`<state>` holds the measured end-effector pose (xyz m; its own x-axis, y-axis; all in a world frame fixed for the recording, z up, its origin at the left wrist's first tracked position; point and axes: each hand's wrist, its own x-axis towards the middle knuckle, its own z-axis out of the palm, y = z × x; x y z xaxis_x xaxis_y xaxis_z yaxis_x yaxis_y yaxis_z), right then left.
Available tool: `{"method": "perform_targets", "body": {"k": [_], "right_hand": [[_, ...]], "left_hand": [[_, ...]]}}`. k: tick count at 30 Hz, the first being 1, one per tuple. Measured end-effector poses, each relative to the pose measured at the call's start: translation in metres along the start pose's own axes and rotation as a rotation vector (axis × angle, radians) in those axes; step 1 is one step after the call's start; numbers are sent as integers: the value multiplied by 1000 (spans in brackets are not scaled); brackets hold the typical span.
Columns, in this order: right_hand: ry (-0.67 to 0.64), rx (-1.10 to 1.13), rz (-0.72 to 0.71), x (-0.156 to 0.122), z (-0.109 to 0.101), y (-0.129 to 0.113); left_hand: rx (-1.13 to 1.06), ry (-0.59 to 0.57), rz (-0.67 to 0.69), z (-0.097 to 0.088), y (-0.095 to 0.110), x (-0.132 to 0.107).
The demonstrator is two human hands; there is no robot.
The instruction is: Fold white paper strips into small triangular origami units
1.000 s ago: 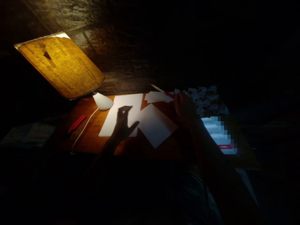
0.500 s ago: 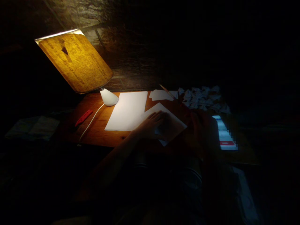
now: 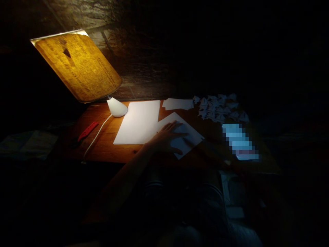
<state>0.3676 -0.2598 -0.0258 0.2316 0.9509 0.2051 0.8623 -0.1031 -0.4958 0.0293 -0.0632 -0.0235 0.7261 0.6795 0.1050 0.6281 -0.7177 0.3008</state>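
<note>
My left hand (image 3: 168, 137) lies with fingers spread on a white sheet of paper (image 3: 189, 133), turned cornerwise on the wooden table. Beneath its left corner is a larger stack of white paper (image 3: 140, 120). My right hand (image 3: 231, 166) is barely visible in the dark near the table's front edge, below the phone. Its fingers, and whatever they may hold, are lost in shadow. A thin dark streak crosses the right part of the turned sheet; I cannot tell whether it is a shadow or a tool.
A lit lamp with a printed yellow shade (image 3: 82, 65) and white base (image 3: 117, 107) stands at left. Its cord (image 3: 96, 139) runs forward beside a red-handled tool (image 3: 87, 131). Small paper pieces (image 3: 178, 104), several folded paper shapes (image 3: 218, 108) and a glowing phone (image 3: 240, 142) lie farther right.
My right hand has moved down and right, away from the paper, uncovering the phone. The slim pointed stick it held upright no longer shows there. My left fingers have spread wider on the sheet.
</note>
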Motion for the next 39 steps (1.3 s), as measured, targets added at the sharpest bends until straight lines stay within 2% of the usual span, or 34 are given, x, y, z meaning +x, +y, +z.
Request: {"method": "perform_targets", "body": {"k": [6, 9, 14, 17, 27, 35, 39], "right_hand": [[-8, 168, 45, -3, 2, 21], [-29, 167, 56, -3, 2, 25], [-45, 152, 1, -1, -5, 20], [-70, 72, 16, 3, -6, 13], [-89, 6, 24, 6, 8, -10], [-26, 120, 23, 4, -10, 3], [-31, 159, 48, 3, -12, 5]], "left_hand": [[-7, -15, 0, 2, -2, 3], [0, -12, -12, 4, -2, 4], [3, -9, -13, 5, -3, 4], [-3, -5, -4, 4, -4, 3], [-125, 9, 11, -2, -2, 2], [-152, -23, -23, -5, 0, 2], [-163, -16, -28, -5, 0, 2]]}}
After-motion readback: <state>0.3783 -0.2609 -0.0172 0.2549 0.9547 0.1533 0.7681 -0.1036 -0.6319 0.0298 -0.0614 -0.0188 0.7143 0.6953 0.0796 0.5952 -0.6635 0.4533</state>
